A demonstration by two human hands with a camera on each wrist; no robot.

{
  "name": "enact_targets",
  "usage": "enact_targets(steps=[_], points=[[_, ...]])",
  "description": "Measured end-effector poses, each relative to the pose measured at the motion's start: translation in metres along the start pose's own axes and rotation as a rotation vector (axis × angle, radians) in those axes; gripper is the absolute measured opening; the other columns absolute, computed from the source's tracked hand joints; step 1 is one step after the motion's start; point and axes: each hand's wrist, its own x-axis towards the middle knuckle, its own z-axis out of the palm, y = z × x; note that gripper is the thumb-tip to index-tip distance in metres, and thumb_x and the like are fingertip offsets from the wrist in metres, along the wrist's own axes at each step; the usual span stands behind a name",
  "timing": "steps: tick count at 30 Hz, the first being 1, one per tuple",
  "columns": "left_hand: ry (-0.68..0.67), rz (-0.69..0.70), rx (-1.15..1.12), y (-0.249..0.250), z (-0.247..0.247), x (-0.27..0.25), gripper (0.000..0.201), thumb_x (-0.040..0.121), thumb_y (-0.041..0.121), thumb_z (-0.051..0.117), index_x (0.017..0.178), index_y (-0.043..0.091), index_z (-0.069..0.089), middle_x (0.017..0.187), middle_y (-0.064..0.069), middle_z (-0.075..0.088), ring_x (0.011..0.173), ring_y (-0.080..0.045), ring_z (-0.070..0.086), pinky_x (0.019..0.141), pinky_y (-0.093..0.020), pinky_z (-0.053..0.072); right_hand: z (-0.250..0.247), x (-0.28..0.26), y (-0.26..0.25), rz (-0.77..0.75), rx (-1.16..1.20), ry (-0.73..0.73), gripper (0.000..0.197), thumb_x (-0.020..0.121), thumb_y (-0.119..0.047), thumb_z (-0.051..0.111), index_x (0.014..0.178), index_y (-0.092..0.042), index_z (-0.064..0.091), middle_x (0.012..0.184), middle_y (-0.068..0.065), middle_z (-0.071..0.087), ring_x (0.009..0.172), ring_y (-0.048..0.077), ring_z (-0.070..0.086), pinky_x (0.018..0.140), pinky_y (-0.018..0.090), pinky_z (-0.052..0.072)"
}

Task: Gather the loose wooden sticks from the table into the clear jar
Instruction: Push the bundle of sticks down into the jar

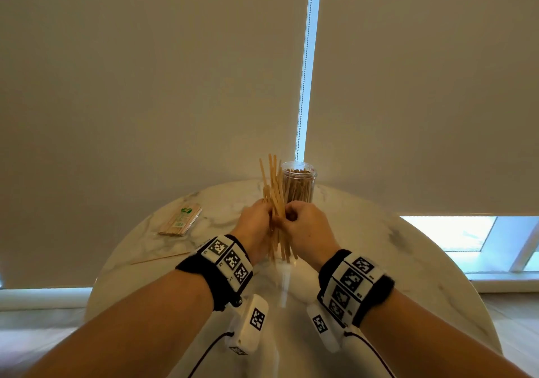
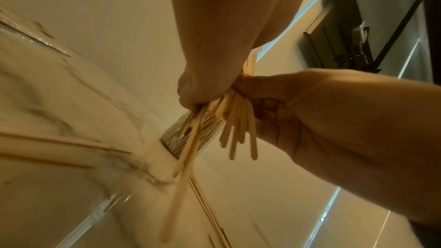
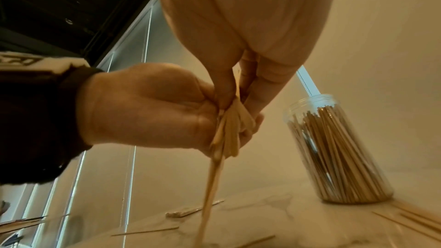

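Hands: the left hand (image 1: 256, 220) and the right hand (image 1: 306, 226) meet above the middle of the surface (image 1: 379, 246), both raised off it.
Fingers: the fingers (image 3: 224, 90) of both hands are curled around one bundle of sticks (image 1: 275, 202); neither hand is free.
Bundle axis: the bundle stands almost upright, a little fanned, the top ends above the hands and the bottom ends below them, near the surface; whether they touch it cannot be told.
Jar direction: the clear jar (image 1: 299, 183) stands just beyond the hands, slightly to the right, upright and open at the top, already crowded with sticks.
Nearer hand: the right hand seems nearer to the jar mouth.
Coming move: probably the bundle must go up and far-right, then come down along its long axis into the mouth.
Room: above the jar is free; inside it little space remains.
Loose pieces: one stick (image 1: 160, 258) lies at the near left, and a wrapped pack (image 1: 180, 220) lies at the far left, well apart from the jar.
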Motion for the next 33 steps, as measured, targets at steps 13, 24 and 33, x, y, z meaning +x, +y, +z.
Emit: enact_targets(steps=[13,24,33], points=[[0.128,0.145,0.131,-0.005,-0.018,0.006,0.017,0.106,0.030,0.042,0.108,0.016,0.052,0.081,-0.007,0.059,0.072,-0.023,0.059,0.067,-0.039,0.053,0.006,-0.019,0.004,-0.061,-0.128,-0.083,0.021,0.090,-0.036,0.069,0.110,-0.032,0.073,0.102,-0.016,0.069,0.084,-0.001,0.067,0.083,0.030,0.059],[0.033,0.192,-0.100,-0.004,-0.011,-0.008,0.018,0.106,0.030,0.042,0.094,0.018,0.043,0.063,0.005,0.039,0.054,-0.009,0.038,0.055,-0.027,0.043,0.013,-0.037,-0.008,0.068,-0.294,-0.160,0.016,0.089,-0.022,0.067,0.098,-0.012,0.057,0.085,0.004,0.071,0.074,0.017,0.070,0.073,0.042,0.060],[-0.053,0.175,0.229,-0.007,-0.028,-0.033,0.033,0.093,0.042,0.065,0.079,0.018,0.048,0.056,0.004,0.036,0.046,-0.011,0.028,0.043,-0.025,0.028,-0.037,-0.025,-0.036,0.008,-0.155,-0.045,0.032,0.100,-0.038,0.050,0.129,-0.023,0.052,0.114,-0.003,0.067,0.096,0.012,0.063,0.077,0.026,0.052]])
